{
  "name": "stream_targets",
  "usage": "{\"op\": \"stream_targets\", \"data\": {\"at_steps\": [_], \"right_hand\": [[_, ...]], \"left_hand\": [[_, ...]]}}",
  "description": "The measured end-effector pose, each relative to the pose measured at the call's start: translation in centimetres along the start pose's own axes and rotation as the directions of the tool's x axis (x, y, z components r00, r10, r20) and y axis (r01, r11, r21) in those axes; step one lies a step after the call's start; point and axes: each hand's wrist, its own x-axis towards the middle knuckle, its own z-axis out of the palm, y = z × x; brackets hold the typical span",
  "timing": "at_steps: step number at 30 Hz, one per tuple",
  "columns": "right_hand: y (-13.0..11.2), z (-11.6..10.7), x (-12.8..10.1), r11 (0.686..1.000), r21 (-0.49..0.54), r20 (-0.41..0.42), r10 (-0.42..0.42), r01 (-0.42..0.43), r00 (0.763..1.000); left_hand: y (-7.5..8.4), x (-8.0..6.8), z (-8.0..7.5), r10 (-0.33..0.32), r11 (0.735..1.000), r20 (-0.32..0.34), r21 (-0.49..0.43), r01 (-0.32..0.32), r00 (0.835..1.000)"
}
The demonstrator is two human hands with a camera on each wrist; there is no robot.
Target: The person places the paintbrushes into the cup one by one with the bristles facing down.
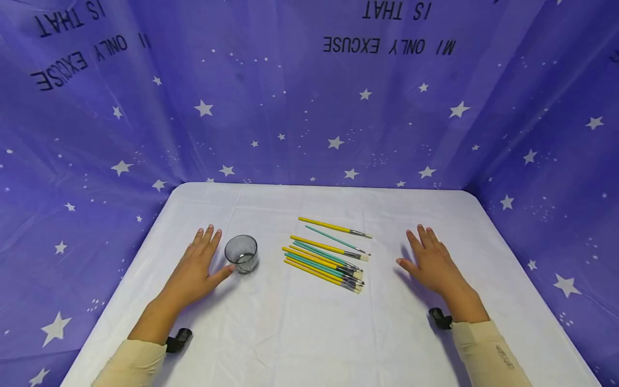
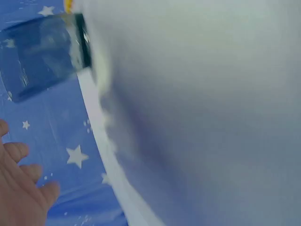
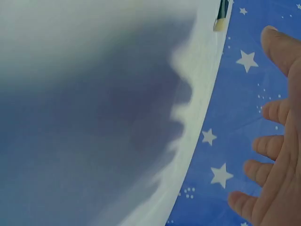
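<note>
left hand [image 1: 198, 263] flat on table [image 1: 290, 333], fingers straight, thumb just beside cup [image 1: 241, 253]. right hand [image 1: 430, 260] flat, holding nothing, at 3 o'clock of brushes [image 1: 326, 258].

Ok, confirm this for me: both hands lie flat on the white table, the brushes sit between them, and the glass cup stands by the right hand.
Not quite. The head view shows the glass cup by the left hand, near its thumb, not the right hand. The rest holds: both hands lie flat on the white table, with the brushes between them.
</note>
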Motion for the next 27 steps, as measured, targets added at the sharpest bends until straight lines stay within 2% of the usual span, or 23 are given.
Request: {"op": "stream_targets", "data": {"at_steps": [3,9,11,17,18,22,27], "right_hand": [[-0.1,0.3,0.9,0.999,0.017,-0.001,-0.039,0.039,0.999],[-1.2,0.8,3.3,0.995,0.015,-0.006,-0.099,0.099,0.995],[-1.8,0.8,4.1,0.992,0.018,0.0,-0.121,0.121,0.993],[-3.8,0.8,6.7,0.974,0.054,0.005,-0.221,0.22,0.975],[-4.1,0.8,7.1,0.97,0.056,0.009,-0.237,0.236,0.971],[-5.5,1.0,8.9,0.956,0.066,0.034,-0.288,0.285,0.957],[-7.3,1.5,11.3,0.941,0.065,0.069,-0.336,0.332,0.939]], "left_hand": [[0.6,0.5,0.2,-0.024,0.983,0.034,-0.179,0.03,0.999],[1.3,1.1,0.8,-0.081,0.903,0.046,-0.42,0.093,0.996],[1.3,1.2,1.1,-0.097,0.863,0.053,-0.492,0.111,0.994],[1.4,1.3,2.0,-0.106,0.722,0.078,-0.679,0.13,0.991],[1.5,1.3,2.1,-0.104,0.709,0.081,-0.693,0.131,0.991],[1.8,1.3,2.4,-0.107,0.689,0.093,-0.711,0.142,0.99],[2.1,1.3,2.5,-0.149,0.707,0.09,-0.687,0.17,0.985]]}}
